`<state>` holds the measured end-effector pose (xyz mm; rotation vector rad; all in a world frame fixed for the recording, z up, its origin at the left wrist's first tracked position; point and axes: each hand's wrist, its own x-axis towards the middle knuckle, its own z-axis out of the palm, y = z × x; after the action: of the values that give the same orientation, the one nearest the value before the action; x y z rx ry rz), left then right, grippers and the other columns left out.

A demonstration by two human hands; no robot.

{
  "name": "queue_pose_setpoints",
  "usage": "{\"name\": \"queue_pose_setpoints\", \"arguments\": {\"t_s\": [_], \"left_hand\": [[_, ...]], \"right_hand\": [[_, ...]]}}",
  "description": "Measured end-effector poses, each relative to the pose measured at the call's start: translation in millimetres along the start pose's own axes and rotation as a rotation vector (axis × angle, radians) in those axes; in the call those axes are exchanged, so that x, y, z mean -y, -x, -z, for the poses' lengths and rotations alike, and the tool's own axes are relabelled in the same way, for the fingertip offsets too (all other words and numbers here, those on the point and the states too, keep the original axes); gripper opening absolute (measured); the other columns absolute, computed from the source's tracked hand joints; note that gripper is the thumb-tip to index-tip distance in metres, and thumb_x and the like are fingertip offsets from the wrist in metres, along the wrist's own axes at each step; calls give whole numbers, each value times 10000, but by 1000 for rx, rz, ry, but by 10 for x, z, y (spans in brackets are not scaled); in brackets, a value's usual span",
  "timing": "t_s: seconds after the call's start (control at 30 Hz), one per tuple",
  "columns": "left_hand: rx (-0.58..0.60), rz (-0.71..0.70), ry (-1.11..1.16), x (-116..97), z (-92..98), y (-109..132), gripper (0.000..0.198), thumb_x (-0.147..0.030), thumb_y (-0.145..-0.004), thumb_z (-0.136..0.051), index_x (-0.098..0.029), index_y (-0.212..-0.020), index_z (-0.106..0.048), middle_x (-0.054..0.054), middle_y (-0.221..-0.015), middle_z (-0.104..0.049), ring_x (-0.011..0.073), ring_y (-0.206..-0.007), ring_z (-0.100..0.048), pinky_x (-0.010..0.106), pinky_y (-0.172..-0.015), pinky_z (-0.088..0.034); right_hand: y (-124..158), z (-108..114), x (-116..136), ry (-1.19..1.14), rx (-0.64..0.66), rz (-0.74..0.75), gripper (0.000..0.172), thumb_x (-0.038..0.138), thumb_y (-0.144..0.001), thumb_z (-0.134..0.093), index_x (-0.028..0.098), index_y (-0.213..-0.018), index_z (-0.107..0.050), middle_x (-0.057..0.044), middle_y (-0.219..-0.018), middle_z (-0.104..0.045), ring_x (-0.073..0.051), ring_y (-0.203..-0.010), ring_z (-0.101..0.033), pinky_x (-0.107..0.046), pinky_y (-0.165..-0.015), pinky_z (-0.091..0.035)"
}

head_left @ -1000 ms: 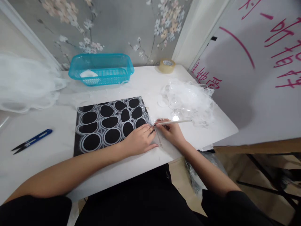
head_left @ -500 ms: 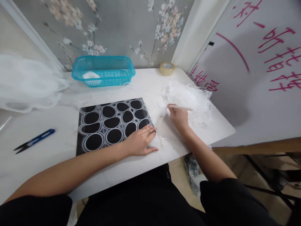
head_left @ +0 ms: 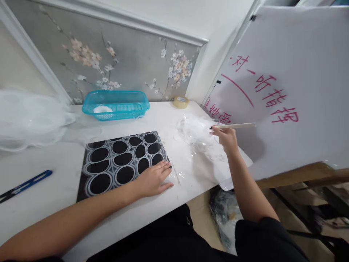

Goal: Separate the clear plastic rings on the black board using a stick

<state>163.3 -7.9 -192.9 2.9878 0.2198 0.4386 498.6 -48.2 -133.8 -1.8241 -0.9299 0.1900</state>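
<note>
My left hand (head_left: 154, 178) lies flat, fingers stretched, over the lower right corner of a black sheet (head_left: 125, 159) patterned with grey-white rings around black ovals. Further right, my right hand (head_left: 225, 139) is raised, fingers closed around a slim off-white stick (head_left: 240, 126) with a dark tip pointing left. Just left of that hand is a heap of thin, translucent white scraps (head_left: 195, 127) on the table. A thin pale strip (head_left: 176, 174) lies beside my left fingertips.
A blue plastic basket (head_left: 116, 95) holding a white item stands at the back, near a tape roll (head_left: 181, 102). Blue-handled thread snips (head_left: 28, 183) lie at left, below a translucent white pile (head_left: 29, 118). A whiteboard (head_left: 305, 80) with red writing leans at right.
My right hand has moved right with the stick, away from the sheet and past the scraps. My left hand stays on the sheet. The camera view has tilted up and shifted right.
</note>
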Motion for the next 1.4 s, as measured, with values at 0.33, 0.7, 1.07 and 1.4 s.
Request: {"name": "queue_pose_setpoints", "arguments": {"t_s": [0.33,0.7,1.07,1.4], "left_hand": [[-16,3,-23,14,-5,24,488,-492,-954,-384,-98,-1169,-575,169,-1300,-565,240,-1240,-518,366,-1049,-406],[58,-93,-39,-61,249,265,438,-374,-917,-502,-80,-1241,-532,179,-1348,-520,283,-1245,-506,398,-1049,-417],[-36,40,-274,-393,694,1770,214,-235,-917,-529,-72,-1018,-624,158,-1075,-685,239,-1078,-625,375,-1000,-478],[-30,207,-324,-360,775,1937,300,-312,-934,-487,-63,-1053,-604,195,-1188,-632,258,-1121,-608,372,-993,-487]], "right_hand": [[-162,358,155,174,-52,-55,208,330,-631,-679,149,-728,-710,-100,-719,-697,-282,-780,-680,-319,-580,-495],[750,-509,629,-496,630,182,544,454,-983,-64,330,-1205,-545,-43,-1350,-554,-200,-1153,-600,-454,-836,-560],[2212,-1691,1192,-470,982,334,166,303,-844,-608,189,-868,-725,-92,-1006,-734,-268,-1169,-581,-479,-1013,-437],[2369,-2014,1223,-268,998,507,148,215,-853,-573,205,-855,-720,-65,-952,-747,-286,-1202,-555,-482,-998,-430]]}}
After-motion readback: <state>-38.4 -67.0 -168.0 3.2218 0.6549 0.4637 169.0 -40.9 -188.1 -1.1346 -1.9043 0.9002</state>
